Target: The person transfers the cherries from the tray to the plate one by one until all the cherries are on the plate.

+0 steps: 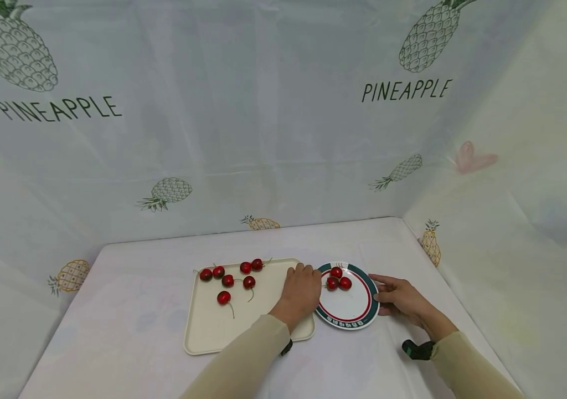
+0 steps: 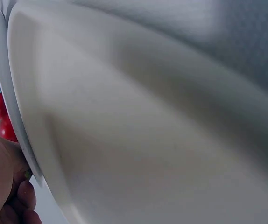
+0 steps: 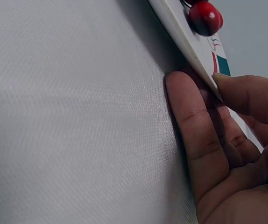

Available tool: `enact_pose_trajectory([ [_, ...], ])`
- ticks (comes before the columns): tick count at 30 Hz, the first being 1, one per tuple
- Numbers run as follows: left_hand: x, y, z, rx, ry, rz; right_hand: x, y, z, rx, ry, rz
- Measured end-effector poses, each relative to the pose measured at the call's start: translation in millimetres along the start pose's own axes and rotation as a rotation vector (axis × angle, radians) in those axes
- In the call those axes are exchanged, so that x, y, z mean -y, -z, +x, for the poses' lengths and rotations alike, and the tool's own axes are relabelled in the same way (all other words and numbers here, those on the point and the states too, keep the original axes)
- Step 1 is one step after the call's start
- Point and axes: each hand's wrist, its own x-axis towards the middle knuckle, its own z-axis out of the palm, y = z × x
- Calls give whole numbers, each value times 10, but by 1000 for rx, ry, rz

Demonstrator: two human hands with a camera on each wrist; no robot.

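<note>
A round white plate (image 1: 337, 310) with a green and red rim carries three red cherries (image 1: 345, 283) near its back left. My right hand (image 1: 403, 300) holds its right edge, thumb (image 3: 246, 95) on top and fingers underneath, as the right wrist view shows. At the opposite edge, my left hand (image 1: 299, 292) grips the rim; its fingers (image 2: 27, 193) curl beside the plate in the left wrist view. My left forearm crosses over the right part of a cream tray (image 1: 209, 327), where several stemmed cherries (image 1: 223, 297) lie, mostly toward the back.
A white cloth covers the table (image 1: 134, 310), and the tray sits just left of the plate. Behind and to the right hang curtains (image 1: 263, 138) printed with pineapples. A dark wrist strap (image 1: 417, 349) juts out below my right hand.
</note>
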Motion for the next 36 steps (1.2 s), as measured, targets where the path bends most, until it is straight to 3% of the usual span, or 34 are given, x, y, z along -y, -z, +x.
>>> enact_pose_trajectory([
  [10,14,-5,-11,8,11,-26,-4,-6,-3,6,4,3],
  [22,76,32,-64,-44,-3,-35,-14,11,2,24,6,7],
  [36,285,95,-204,-92,-22,-1,-8,8,-13,22,15,3],
])
